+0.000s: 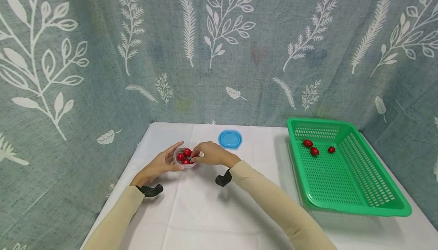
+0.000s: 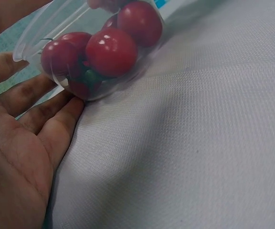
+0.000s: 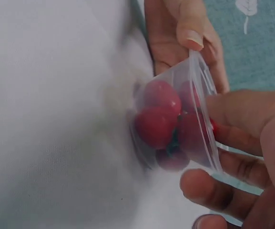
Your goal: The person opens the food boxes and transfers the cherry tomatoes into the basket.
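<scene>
A clear plastic container (image 1: 176,158) stands on the white cloth with several red cherry tomatoes (image 2: 112,52) in it, some with green stems. My left hand (image 1: 160,167) holds the container from its left side, thumb at the near rim and fingers round the far side. In the right wrist view the left thumb (image 3: 190,31) presses on the rim. My right hand (image 1: 213,153) reaches over the container's right side. Its thumb and forefinger dip inside the opening and pinch a cherry tomato, mostly hidden by the fingers. The other right fingers (image 3: 199,186) are outside the rim.
A blue lid (image 1: 230,139) lies on the cloth behind the right hand. On the right stands a green perforated basket (image 1: 342,178) with three cherry tomatoes (image 1: 314,151) near its far left corner. Grey-green leaf-patterned curtains (image 1: 212,86) hang behind and beside the table.
</scene>
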The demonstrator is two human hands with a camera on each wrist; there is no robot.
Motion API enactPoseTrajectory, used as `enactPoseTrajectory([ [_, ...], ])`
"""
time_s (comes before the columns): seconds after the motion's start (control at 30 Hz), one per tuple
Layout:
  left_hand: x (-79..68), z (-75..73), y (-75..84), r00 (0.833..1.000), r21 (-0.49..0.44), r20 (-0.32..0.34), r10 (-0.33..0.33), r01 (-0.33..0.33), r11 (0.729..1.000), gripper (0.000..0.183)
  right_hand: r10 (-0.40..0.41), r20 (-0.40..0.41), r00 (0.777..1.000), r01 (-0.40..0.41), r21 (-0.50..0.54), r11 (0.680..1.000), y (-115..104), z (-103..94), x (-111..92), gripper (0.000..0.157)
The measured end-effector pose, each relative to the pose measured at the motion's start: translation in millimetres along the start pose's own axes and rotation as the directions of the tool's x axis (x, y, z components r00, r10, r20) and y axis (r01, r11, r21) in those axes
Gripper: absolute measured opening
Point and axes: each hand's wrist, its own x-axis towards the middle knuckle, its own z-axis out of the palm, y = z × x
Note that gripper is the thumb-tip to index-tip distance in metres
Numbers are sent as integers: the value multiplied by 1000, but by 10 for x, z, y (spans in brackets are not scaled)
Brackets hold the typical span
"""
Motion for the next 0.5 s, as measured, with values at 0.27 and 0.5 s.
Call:
enactPoseTrajectory([
  [0.27,0,-3,-1,1000,7,0,-1,1,1000,100,28,82,996,-39,137,990,38,19,-19,24],
  [0.5,0,-13,-3,1000,-3,16,8,-8,1000,100,26,78,997,-42,213,976,29,-3,-37,28],
])
